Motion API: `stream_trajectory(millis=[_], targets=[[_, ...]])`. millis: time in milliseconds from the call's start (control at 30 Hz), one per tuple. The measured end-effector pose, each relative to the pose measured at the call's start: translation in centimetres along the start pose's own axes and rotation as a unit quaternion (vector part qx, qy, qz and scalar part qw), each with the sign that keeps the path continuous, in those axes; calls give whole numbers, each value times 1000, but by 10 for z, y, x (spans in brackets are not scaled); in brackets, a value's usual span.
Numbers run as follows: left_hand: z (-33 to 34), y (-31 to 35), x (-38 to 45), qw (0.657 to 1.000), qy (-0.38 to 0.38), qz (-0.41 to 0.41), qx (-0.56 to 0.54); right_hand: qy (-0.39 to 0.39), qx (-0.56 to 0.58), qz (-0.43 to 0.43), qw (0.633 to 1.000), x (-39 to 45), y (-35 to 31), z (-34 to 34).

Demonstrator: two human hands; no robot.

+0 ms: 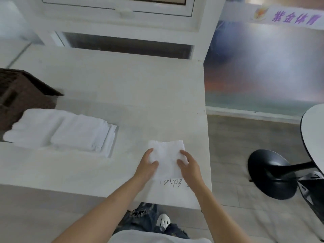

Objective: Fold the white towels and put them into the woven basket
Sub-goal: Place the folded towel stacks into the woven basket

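1. my left hand (148, 166) lies on the left side of the small folded towel (166, 155), fingers fairly straight, thumb on top of the cloth, pressing it flat.
2. my right hand (188, 163) is at the towel's right side, fingers loosely bent over the edge; can't tell if it's pinching the cloth or just resting on it.
3. the towel sits on the white table (122, 85), near the front right corner, w/ its near edge on a sheet of paper (173, 192) that has handwriting on it.
4. a stack of folded white towels (61, 130) lies on the table's left side, well apart from my hands.
5. the dark woven basket (22, 95) stands just behind the stack at the far left, touching or nearly touching it; inside is hidden.
6. off the table to the right: a black stool base (270, 174) on the floor and the edge of a round table (313, 137).
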State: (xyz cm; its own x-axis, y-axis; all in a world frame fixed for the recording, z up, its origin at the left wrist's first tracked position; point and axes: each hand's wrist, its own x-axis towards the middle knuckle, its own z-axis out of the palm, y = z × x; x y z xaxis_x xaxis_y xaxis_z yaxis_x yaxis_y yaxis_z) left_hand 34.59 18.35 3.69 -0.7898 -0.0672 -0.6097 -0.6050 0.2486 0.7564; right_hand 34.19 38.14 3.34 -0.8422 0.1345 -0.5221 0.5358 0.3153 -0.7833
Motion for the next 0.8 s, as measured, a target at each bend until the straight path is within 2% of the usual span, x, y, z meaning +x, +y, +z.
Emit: stream_trajectory(millis=[300,433,500,633,800], targets=[[-82,18,-79,983,116,128,-65,-67,-38,-169,983,-50,-68,45],[-130,16,-106,959,187,139,-161,-112,-32,-205,972,-66,-108,84],[-156,14,-116,943,225,147,-194,-126,-31,-226,965,-73,-128,107],[-218,7,-122,922,255,179,-229,-140,-33,-268,953,-82,-175,165],[-314,-13,-126,910,288,188,-230,-174,-28,-278,944,-92,-222,255]])
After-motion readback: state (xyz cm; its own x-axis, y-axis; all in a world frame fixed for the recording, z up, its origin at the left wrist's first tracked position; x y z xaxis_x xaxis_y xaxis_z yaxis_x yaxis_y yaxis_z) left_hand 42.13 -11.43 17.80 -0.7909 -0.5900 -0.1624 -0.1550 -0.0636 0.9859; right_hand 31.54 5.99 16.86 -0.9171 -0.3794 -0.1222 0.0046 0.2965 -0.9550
